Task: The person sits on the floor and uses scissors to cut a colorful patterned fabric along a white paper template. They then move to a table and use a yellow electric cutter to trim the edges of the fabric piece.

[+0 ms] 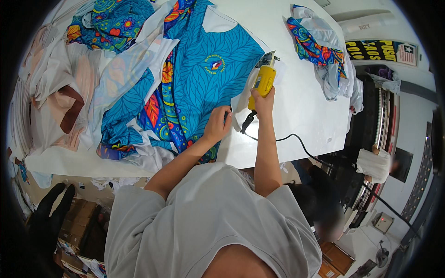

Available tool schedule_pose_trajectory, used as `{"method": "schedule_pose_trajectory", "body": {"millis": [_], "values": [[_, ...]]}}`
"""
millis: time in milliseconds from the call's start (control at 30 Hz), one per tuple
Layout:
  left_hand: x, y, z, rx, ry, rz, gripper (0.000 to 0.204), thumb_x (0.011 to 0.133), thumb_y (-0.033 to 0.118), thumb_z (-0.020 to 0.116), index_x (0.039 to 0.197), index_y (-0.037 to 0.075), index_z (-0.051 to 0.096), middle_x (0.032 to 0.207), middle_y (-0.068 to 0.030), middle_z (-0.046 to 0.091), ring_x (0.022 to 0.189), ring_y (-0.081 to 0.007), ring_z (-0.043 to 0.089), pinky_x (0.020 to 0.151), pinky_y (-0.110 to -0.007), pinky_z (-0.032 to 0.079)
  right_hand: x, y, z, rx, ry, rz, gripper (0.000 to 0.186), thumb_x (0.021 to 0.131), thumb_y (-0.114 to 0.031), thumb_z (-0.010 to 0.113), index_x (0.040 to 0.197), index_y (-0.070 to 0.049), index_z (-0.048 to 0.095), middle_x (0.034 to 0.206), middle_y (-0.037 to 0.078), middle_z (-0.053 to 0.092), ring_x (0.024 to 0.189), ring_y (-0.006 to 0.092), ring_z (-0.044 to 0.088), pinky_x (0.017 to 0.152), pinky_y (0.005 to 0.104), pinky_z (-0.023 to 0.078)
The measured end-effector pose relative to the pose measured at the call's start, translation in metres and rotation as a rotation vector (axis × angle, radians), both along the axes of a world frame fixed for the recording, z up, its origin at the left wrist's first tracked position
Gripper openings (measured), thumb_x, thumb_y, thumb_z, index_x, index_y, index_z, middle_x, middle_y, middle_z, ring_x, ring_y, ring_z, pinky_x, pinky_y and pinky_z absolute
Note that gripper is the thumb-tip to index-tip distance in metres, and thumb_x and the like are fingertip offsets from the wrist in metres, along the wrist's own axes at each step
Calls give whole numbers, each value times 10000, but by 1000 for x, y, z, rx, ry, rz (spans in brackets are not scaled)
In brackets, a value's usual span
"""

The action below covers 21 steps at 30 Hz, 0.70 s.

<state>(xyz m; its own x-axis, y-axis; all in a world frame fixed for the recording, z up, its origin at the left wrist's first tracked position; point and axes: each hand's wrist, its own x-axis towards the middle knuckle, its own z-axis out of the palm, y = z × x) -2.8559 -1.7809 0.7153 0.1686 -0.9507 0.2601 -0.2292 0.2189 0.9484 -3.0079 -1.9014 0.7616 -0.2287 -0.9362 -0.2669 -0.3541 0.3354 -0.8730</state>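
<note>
My right hand (262,99) grips the yellow electric fabric cutter (263,79), left hand (217,124) flat, pinning the blue leaf-print printed fabric (204,78) to the white table (296,111); keep fingers clear, feed slowly.

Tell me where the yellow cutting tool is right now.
In the head view, the yellow cutting tool is right of centre on the white table, gripped by the right hand, at the right edge of the blue patterned fabric.
</note>
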Motion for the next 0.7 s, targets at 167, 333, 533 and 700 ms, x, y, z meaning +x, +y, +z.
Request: {"method": "schedule_pose_trajectory", "body": {"millis": [167, 333, 533, 700], "values": [[0, 0, -1, -13, -6, 9, 133, 918, 49, 575, 1029, -5, 525, 964, -173, 600, 912, -378, 571, 835, -440, 440, -2, -12, 2, 13, 10, -3, 767, 785, -141, 738, 1411, 25, 327, 1199, 201, 566, 1043, 287, 620, 856, 375, 533], [-1, 0, -1, 9, 1, 3, 131, 918, 48, 573, 1029, -4, 526, 976, -175, 604, 920, -380, 573, 844, -441, 442, -9, -24, -5, -16, -2, -3, 774, 782, -122, 745, 1411, 33, 320, 1180, 207, 568, 1007, 283, 630, 821, 370, 543], [1, 0, 3, 14, 5, 6, 129, 917, 46, 574, 1025, -6, 527, 984, -174, 612, 925, -381, 575, 842, -441, 444, -13, -37, -14, -98, -18, -18, 680, 802, -53, 723, 1353, 15, 330, 1034, 201, 613, 670, 262, 660, 575, 361, 559], [2, 1, 2, 28, 11, -13, 139, 925, 57, 574, 1040, -10, 532, 1002, -177, 616, 943, -381, 577, 850, -439, 447, -14, -42, -14, -94, -21, -25, 675, 795, -52, 728, 1340, 15, 335, 1026, 199, 613, 666, 264, 660, 567, 368, 556]]}}
